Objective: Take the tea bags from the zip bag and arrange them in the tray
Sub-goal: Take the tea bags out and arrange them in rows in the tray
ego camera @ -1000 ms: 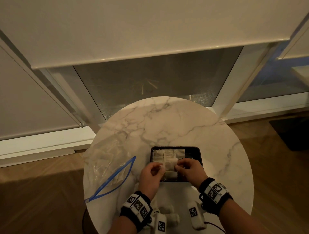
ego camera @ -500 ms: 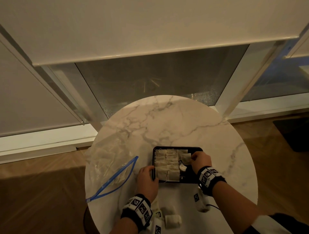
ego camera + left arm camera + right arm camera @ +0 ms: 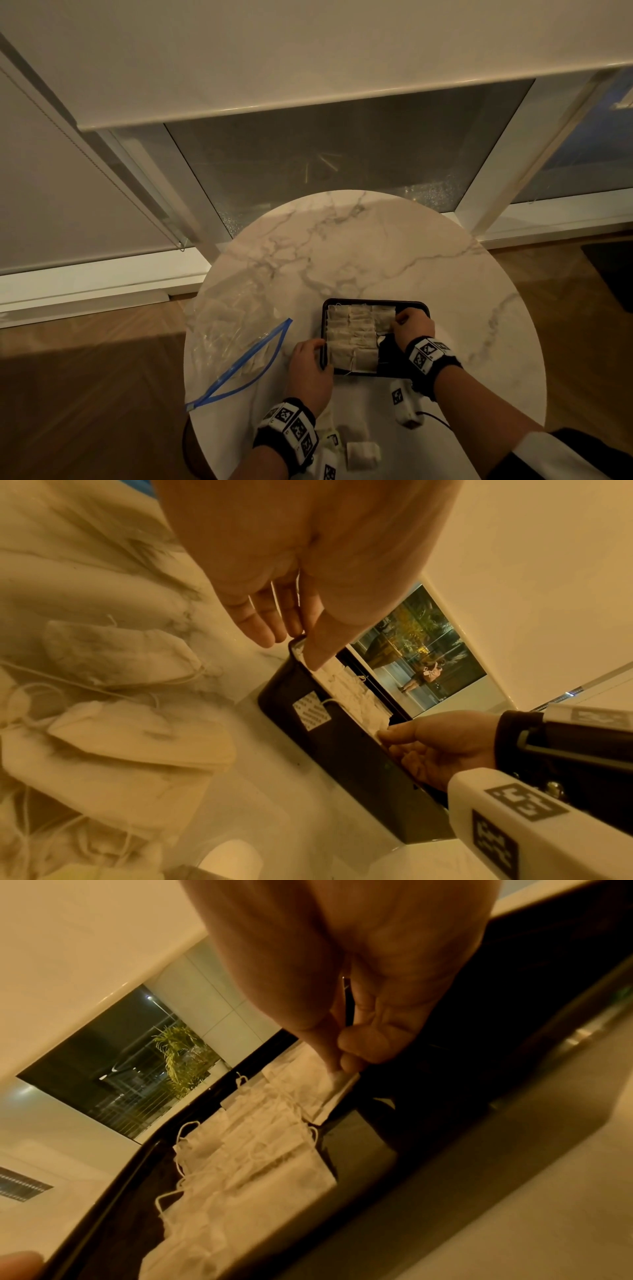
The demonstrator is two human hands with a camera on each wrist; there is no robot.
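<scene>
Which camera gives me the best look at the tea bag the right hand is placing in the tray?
The right wrist view: the right hand pinches the tea bag at its edge, close up. The head view shows it small, beside the knuckles. In the left wrist view the tray wall mostly hides it.

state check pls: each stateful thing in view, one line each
zip bag: open, lying flat on the table, left of the tray
tray: on the table, left part filled with tea bags, right part bare
tea bag: in the tray, pinched by the right hand
loose tea bags: on the table, outside the tray
left hand: fingers on the tray's left rim
right hand: pinching a tea bag
</scene>
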